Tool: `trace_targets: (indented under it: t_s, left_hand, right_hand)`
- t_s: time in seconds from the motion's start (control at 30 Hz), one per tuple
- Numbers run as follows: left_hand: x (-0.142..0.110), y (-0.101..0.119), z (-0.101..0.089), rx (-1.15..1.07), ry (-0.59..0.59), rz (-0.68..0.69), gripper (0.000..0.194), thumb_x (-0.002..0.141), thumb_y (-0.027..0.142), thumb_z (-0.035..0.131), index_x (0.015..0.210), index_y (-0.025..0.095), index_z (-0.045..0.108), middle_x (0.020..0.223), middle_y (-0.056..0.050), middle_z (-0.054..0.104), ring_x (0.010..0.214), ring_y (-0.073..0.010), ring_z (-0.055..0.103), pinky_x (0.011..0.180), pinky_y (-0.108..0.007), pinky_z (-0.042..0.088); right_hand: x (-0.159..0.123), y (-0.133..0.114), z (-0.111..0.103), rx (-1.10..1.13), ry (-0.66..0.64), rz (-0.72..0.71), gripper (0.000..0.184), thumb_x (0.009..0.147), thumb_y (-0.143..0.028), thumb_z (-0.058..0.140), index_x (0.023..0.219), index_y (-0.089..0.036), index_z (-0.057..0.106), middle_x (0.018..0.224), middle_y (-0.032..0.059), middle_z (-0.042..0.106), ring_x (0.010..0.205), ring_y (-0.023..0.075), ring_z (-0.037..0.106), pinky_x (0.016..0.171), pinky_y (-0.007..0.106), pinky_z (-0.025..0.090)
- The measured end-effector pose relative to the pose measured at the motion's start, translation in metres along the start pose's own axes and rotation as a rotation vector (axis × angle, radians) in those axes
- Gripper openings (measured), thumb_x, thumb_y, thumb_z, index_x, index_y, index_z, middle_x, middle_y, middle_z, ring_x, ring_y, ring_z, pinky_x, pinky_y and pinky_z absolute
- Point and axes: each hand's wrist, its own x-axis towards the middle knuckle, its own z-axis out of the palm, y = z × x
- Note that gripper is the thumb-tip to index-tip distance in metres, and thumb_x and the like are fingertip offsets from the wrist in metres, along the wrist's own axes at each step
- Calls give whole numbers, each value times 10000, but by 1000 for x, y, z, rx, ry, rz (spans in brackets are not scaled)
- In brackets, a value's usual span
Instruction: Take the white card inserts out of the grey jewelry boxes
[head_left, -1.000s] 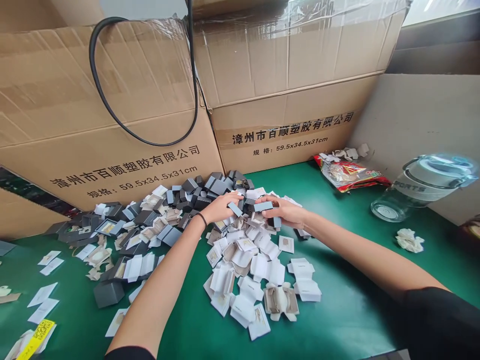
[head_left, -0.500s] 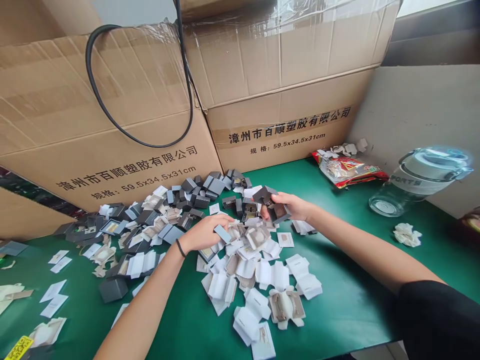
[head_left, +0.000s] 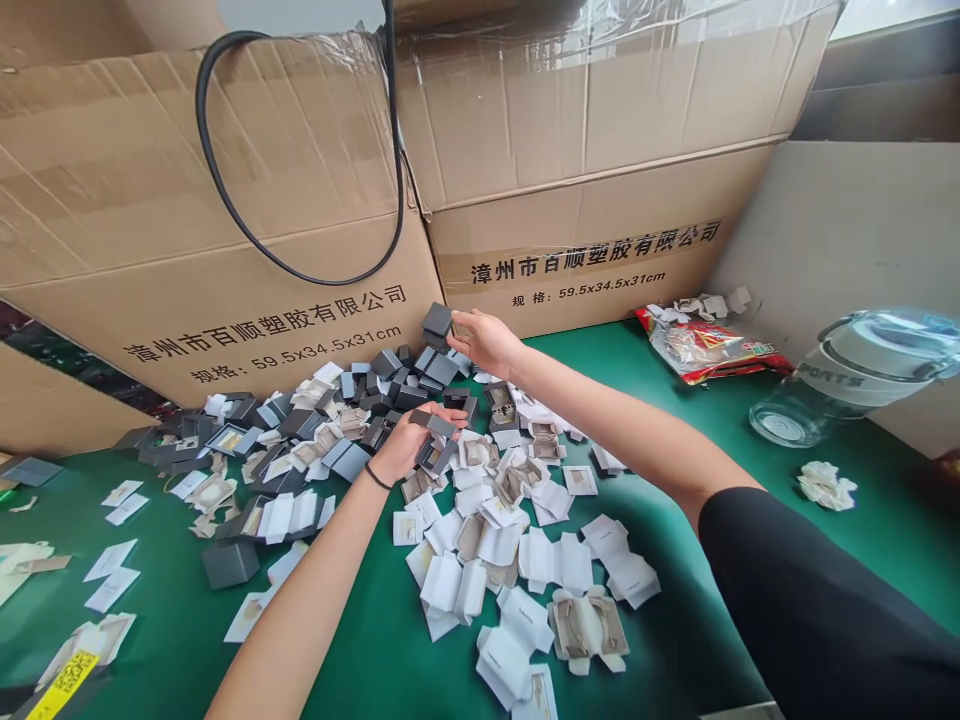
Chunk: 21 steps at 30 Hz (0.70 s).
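My right hand is stretched to the back of the pile, its fingertips closed on a small dark grey jewellery-type box that looks shut. The box is held just above other dark boxes, close to the carton. Lower and to the left, my left hand grips another small dark grey box, which appears open; part of it is hidden by my fingers. White folded card inserts lie in a loose heap just below and right of this hand.
Two large cardboard cartons stand along the back, with a black cable looping in front. At right are a red snack bag, a clear bottle and a crumpled tissue. Everything rests on a green tabletop.
My right hand has moved left and away toward the cartons; the box it held open now looks shut. My left hand has shifted slightly upward and holds a dark box instead of a small grey piece.
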Motion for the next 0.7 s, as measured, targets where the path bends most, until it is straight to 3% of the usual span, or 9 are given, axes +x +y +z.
trace_targets:
  t_s: [0.07,0.13,0.2,0.27,0.43,0.7]
  left_hand:
    - [1,-5,-3,-123,121,-47,133,693,240,611,780,139,619,969,-106,699,895,-243,659,780,-368,518]
    - [5,-9,-4,-175,208,-90,199,683,220,620,857,123,625,908,-107,711,827,-234,673,719,-352,536]
    - [11,-11,-2,-194,271,-100,231,681,201,622,897,118,619,889,-102,714,782,-226,679,686,-346,546]
    - [17,-13,2,-207,317,-85,225,680,187,626,896,125,612,878,-90,716,758,-220,684,671,-342,551]
    - [19,-24,18,-278,259,-42,280,713,255,651,960,129,620,910,-85,710,809,-203,677,700,-308,542]
    - [-1,-36,44,-382,203,-54,369,736,279,666,1078,163,588,995,-65,683,870,-182,633,725,-280,500]
  right_hand:
    - [-2,3,-7,-28,-80,-26,495,813,-214,555,1273,-199,374,1234,53,538,952,104,611,842,259,516]
    - [-13,12,-25,-171,-179,-40,333,817,-218,531,1146,-173,501,1131,63,601,868,119,639,794,271,530]
    - [-28,26,-48,-393,-157,-68,187,828,-240,498,958,-139,588,870,59,660,710,115,641,684,250,530]
    - [-42,41,-69,-566,-113,-162,189,834,-274,483,899,-146,605,732,31,645,606,102,606,594,226,501]
    - [-62,70,-96,-964,-124,-424,240,868,-280,422,918,-184,636,696,13,651,614,118,597,597,244,469]
    - [-78,86,-97,-1296,-299,-915,230,889,-253,428,1007,-201,619,880,77,629,806,180,555,726,322,464]
